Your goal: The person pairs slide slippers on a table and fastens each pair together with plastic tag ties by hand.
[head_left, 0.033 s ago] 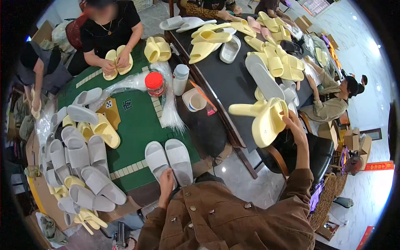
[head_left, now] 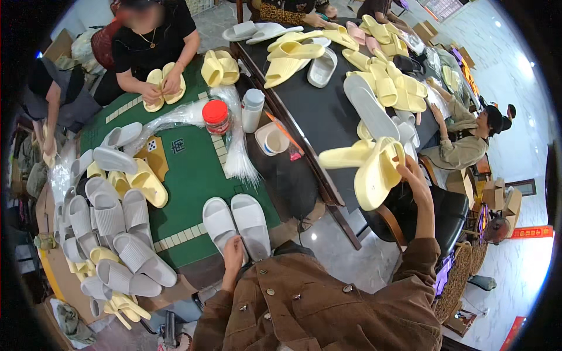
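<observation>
Head view showed the left hand (head_left: 233, 253) pressed flat on a white slipper pair (head_left: 237, 223) at the green table's (head_left: 193, 175) near edge; beyond its right side, the right hand (head_left: 413, 175) gripped yellow slippers (head_left: 374, 169).

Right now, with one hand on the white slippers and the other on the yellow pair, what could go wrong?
1. The right hand holds the yellow slippers past the dark table's edge, above the floor; a loose grip could drop them.
2. The left hand rests on only one of the white slippers near the green table's edge; a tug might split the pair or slide one off.
</observation>
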Motion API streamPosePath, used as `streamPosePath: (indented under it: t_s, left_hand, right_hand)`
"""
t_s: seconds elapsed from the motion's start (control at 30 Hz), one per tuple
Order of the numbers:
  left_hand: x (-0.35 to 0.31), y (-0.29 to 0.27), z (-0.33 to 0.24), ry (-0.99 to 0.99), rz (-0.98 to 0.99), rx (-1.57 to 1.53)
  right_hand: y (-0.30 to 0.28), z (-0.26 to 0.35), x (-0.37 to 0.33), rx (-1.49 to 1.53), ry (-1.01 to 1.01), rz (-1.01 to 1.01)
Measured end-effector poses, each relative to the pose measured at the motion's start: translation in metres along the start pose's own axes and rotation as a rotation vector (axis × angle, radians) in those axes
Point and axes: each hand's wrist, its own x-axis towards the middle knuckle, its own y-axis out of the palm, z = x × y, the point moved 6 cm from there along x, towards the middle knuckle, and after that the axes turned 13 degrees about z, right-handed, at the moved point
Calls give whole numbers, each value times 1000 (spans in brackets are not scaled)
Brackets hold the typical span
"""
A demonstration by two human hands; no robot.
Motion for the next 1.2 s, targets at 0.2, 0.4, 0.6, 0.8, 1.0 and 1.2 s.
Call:
streamPosePath:
  t_s: [0.2, 0.4, 0.6, 0.8, 1.0, 1.2]
  left_hand:
    - [-1, 1, 9, -9, 8, -5]
    - [1, 2, 4, -53, 9, -18]
    - [1, -1, -3, -59, -5, -21]
    - [5, 8, -8, -84, 24, 28]
    - [-1, 0, 4, -74, -7, 44]
    - [3, 5, -4, -80, 11, 29]
  right_hand:
    - [7, -8, -10, 95, -12, 105]
    - [18, -74, 1, -24, 114, 193]
    - [-14, -129, 7, -135, 135, 223]
    - [-5, -245, 14, 13, 87, 12]
    - [48, -180, 44, -52, -22, -185]
    - [70, -150, 79, -31, -7, 51]
